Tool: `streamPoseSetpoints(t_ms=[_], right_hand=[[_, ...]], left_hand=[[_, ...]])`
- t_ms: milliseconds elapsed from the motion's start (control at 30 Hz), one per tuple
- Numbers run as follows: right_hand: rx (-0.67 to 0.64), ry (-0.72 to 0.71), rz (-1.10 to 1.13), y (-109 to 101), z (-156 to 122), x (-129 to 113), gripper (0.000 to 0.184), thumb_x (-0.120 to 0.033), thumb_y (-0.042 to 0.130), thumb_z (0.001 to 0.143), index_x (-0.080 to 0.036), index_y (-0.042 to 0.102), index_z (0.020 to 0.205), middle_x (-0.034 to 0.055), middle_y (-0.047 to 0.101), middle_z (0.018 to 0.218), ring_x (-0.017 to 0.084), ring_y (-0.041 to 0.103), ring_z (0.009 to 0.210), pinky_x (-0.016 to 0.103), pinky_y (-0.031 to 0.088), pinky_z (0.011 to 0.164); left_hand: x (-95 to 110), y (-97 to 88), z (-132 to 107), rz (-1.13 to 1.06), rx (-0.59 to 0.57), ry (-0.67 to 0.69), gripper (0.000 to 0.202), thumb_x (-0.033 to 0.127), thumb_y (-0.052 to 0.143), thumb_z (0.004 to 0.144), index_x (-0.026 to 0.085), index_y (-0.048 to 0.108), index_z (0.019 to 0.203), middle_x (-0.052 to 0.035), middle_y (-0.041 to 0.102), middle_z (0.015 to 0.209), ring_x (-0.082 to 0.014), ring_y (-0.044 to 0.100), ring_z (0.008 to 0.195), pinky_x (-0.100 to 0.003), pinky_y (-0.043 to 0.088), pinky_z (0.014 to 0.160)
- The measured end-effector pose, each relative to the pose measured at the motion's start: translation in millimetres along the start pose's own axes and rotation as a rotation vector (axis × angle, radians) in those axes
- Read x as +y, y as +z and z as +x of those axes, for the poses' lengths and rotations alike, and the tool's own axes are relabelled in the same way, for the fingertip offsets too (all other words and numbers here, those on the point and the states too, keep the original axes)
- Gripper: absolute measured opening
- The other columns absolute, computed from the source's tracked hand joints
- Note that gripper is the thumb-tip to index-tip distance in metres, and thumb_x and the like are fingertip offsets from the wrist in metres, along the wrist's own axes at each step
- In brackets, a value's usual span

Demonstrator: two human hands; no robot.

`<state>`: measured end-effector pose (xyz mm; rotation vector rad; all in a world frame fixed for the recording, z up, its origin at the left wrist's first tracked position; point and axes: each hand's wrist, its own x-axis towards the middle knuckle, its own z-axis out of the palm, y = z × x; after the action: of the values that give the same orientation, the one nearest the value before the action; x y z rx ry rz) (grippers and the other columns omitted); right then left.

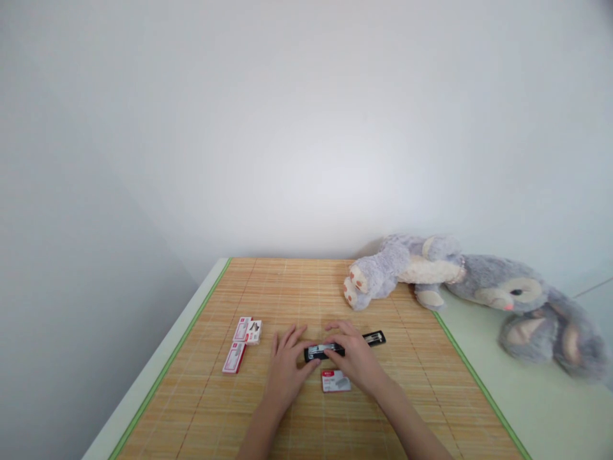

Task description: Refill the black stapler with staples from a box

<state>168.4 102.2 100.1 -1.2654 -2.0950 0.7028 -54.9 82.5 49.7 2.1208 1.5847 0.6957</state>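
A long black stapler (325,351), opened out with silver metal parts showing, lies slantwise on the bamboo mat. My left hand (285,367) has its thumb and index finger on either side of the stapler's left end, the other fingers spread. Across the stapler's middle, my right hand (354,354) grips it between thumb and fingers and hides part of it. The stapler's right end sticks out beyond that hand. Just below, between my hands, lies a small white and red staple box (336,381).
Several small boxes sit to the left, among them a pink and white box (234,358) and a white box (253,331). A grey plush rabbit (426,268) lies across the back right. The bamboo mat (230,421) has green edges and covers a pale table (565,409) against the wall.
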Motion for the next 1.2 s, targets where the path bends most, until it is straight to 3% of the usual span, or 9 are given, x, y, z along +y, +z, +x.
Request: streamPoseSetpoints(t_ms=[300,467,667,767,933,1000,1067,1133,1200], right_hand=[[-0.048,0.010,-0.048,-4,5,1,0.029,-0.016,0.079,0.079,-0.025,0.075,0.106,0.0063,0.065,0.127,0.025,0.059,0.121,0.038,0.043,0.106],[-0.083,0.038,-0.150,-12,0,5,0.012,-0.018,0.079,0.080,-0.026,0.077,0.089,0.0059,0.064,0.132,0.027,0.055,0.126,0.043,0.040,0.108],[-0.133,-0.008,-0.152,-5,-3,-5,0.026,-0.020,0.079,0.080,-0.031,0.078,0.104,0.0045,0.062,0.139,0.028,0.051,0.134,0.045,0.037,0.114],[-0.126,0.001,-0.166,-21,-6,1,0.034,-0.020,0.081,0.076,-0.030,0.076,0.108,0.0057,0.062,0.141,0.028,0.051,0.135,0.045,0.036,0.115],[-0.130,0.165,-0.247,-74,-24,35,0.076,-0.027,0.085,0.066,-0.030,0.062,0.139,0.0094,0.062,0.142,0.032,0.054,0.133,0.046,0.038,0.114],[-0.166,0.243,-0.226,-89,-29,47,0.068,-0.029,0.081,0.070,-0.028,0.065,0.136,0.0094,0.068,0.134,0.032,0.061,0.124,0.044,0.044,0.108],[-0.206,0.282,-0.140,-98,-30,53,0.042,-0.027,0.072,0.077,-0.026,0.073,0.119,0.0064,0.076,0.113,0.028,0.069,0.105,0.039,0.050,0.095],[-0.228,0.287,-0.003,-101,-27,49,0.025,-0.029,0.068,0.082,-0.024,0.076,0.105,0.0031,0.077,0.096,0.024,0.069,0.089,0.034,0.052,0.081],[-0.225,0.262,0.133,-98,-21,39,0.023,-0.035,0.070,0.083,-0.022,0.075,0.101,0.0017,0.075,0.090,0.022,0.067,0.083,0.031,0.051,0.076]], left_hand=[[0,-1.8,1,-0.014,-0.004,-0.018,0.034,0.047,0.073,0.088,0.041,0.071,0.122,0.0007,0.051,0.157,-0.0294,0.035,0.152,-0.066,-0.001,0.126],[-1,-1.0,0,-0.017,0.001,-0.014,0.034,0.048,0.074,0.087,0.039,0.072,0.121,-0.0005,0.052,0.157,-0.0299,0.035,0.151,-0.066,0.000,0.126],[-1,0.5,1,-0.013,0.006,-0.021,0.035,0.044,0.074,0.087,0.040,0.071,0.122,-0.0006,0.052,0.156,-0.0301,0.036,0.151,-0.067,0.001,0.126],[-3,1.4,2,-0.014,0.012,-0.012,0.034,0.041,0.075,0.086,0.039,0.072,0.120,-0.0013,0.053,0.155,-0.0311,0.037,0.150,-0.068,0.003,0.126],[-5,2.5,2,-0.022,0.021,-0.009,0.033,0.039,0.074,0.086,0.038,0.072,0.118,-0.0008,0.054,0.154,-0.0309,0.038,0.149,-0.067,0.007,0.126],[-5,2.2,2,-0.024,0.030,-0.004,0.032,0.039,0.074,0.086,0.038,0.072,0.117,-0.0003,0.054,0.154,-0.0299,0.039,0.149,-0.065,0.008,0.127],[-3,1.3,2,-0.025,0.036,-0.003,0.031,0.038,0.074,0.085,0.038,0.072,0.116,0.0000,0.055,0.153,-0.0295,0.039,0.149,-0.064,0.011,0.126],[-1,0.2,2,-0.029,0.034,-0.007,0.031,0.038,0.074,0.085,0.038,0.072,0.115,-0.0004,0.056,0.153,-0.0299,0.040,0.148,-0.064,0.013,0.126],[0,-0.9,3,-0.034,0.034,-0.010,0.032,0.038,0.075,0.084,0.037,0.072,0.115,-0.0015,0.056,0.152,-0.0306,0.040,0.148,-0.064,0.014,0.125]])
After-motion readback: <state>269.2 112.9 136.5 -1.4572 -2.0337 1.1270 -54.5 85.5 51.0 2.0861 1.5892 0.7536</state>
